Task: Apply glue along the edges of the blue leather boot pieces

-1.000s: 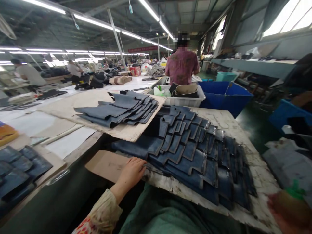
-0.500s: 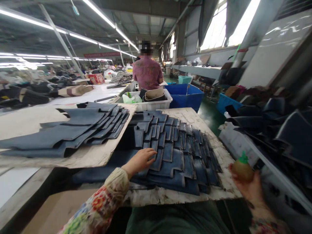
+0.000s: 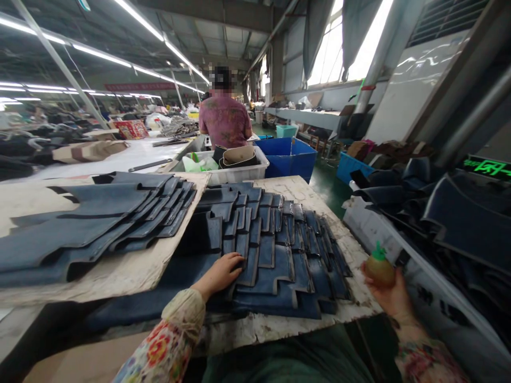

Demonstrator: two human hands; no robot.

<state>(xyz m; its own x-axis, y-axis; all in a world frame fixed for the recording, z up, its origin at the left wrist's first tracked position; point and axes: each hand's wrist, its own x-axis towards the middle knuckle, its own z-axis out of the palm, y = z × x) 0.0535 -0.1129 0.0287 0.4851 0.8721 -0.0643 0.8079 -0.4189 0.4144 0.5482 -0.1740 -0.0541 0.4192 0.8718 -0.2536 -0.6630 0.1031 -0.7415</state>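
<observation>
My right hand point(image 3: 395, 303) is wrapped around a rounded squeeze bottle point(image 3: 378, 271) of amber-brown colour with a green nozzle, held upright past the right edge of the work board. My left hand point(image 3: 222, 270) lies palm down, its fingers stretched out on the dark blue leather-like pieces point(image 3: 265, 252). Those pieces overlap in stepped rows, their edges showing as lighter strips, some of them shiny. What is under the left palm is hidden.
More blue pieces point(image 3: 107, 213) lie stacked on a raised board point(image 3: 159, 260) at left. A white bin point(image 3: 415, 271) of dark pieces stands at right. Ahead are a white crate point(image 3: 227, 174), a blue bin point(image 3: 291, 159) and a co-worker point(image 3: 225, 119) facing away.
The view has swung slightly to the right, so the scene sits further left. My left fingers have settled on the pieces; my right hand still holds the bottle.
</observation>
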